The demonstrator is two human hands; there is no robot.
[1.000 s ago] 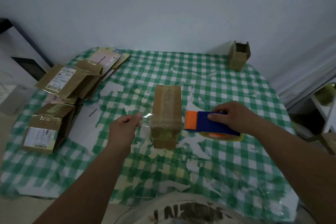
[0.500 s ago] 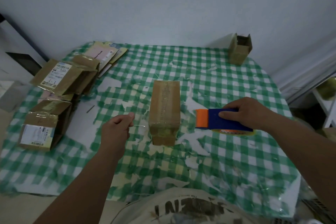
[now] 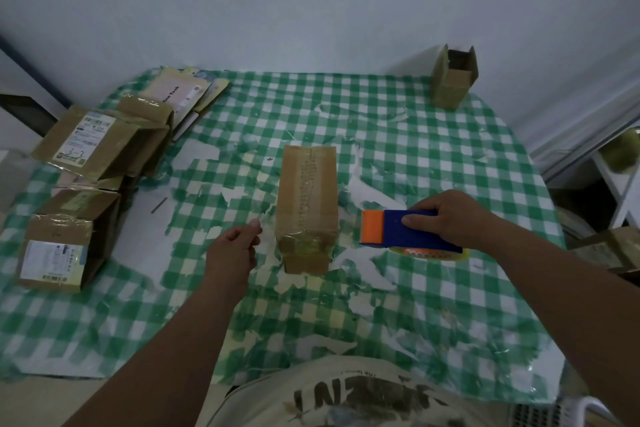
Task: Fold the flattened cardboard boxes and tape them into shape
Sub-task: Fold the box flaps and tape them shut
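A long brown cardboard box (image 3: 307,198) lies in the middle of the table, its near end wrapped in clear tape. My left hand (image 3: 232,250) is just left of that end, thumb and fingers pinching a clear tape strip (image 3: 268,234) that runs to the box. My right hand (image 3: 446,217) grips a blue and orange tape dispenser (image 3: 398,230) to the right of the box, apart from it, with a yellowish tape roll (image 3: 433,253) under it.
Folded and flattened boxes (image 3: 100,146) are piled at the table's left edge, one with a label (image 3: 59,239) nearest me. A small open box (image 3: 454,78) stands at the far right by the wall. The green checked tablecloth (image 3: 415,156) is torn and patchy.
My right hand has drawn the dispenser away to the right of the box. My left hand still pinches the tape end, now closer to the box. The camera tilted slightly.
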